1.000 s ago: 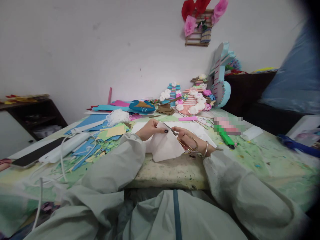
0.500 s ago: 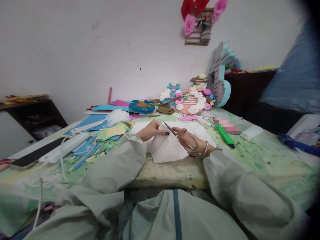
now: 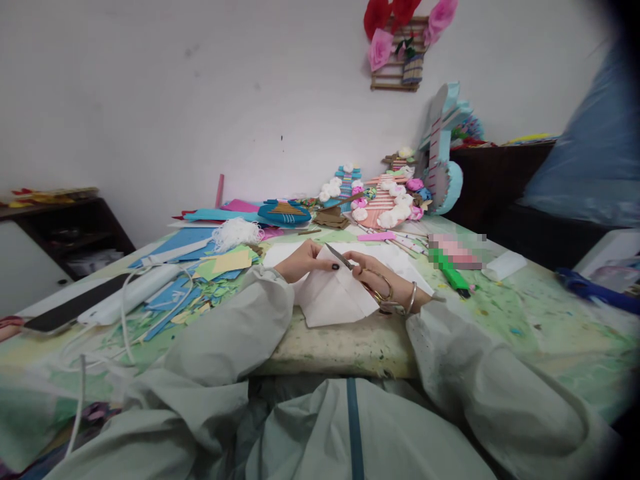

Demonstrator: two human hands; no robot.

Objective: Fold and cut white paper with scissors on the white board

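Observation:
A folded sheet of white paper (image 3: 335, 298) hangs just above the table's front edge, its upper part pinched between the thumb and fingers of my left hand (image 3: 306, 261). My right hand (image 3: 376, 270) is closed round a pair of scissors (image 3: 341, 257), whose blades lie along the paper's upper right edge and point up and left toward my left thumb. The gold-coloured handle loops show below the right fingers. Behind both hands, more white paper (image 3: 280, 252) lies flat on the table.
Paper scraps (image 3: 215, 293), white string (image 3: 237, 233) and a white power strip (image 3: 133, 297) with a cord lie on the left. To the right are a green box cutter (image 3: 453, 273) and a white roll (image 3: 504, 265). Decorated paper crafts (image 3: 387, 203) stand against the wall.
My right thumb has come down and the right hand has closed more on the scissors, whose blades now look closer together. My left hand and the paper have hardly moved.

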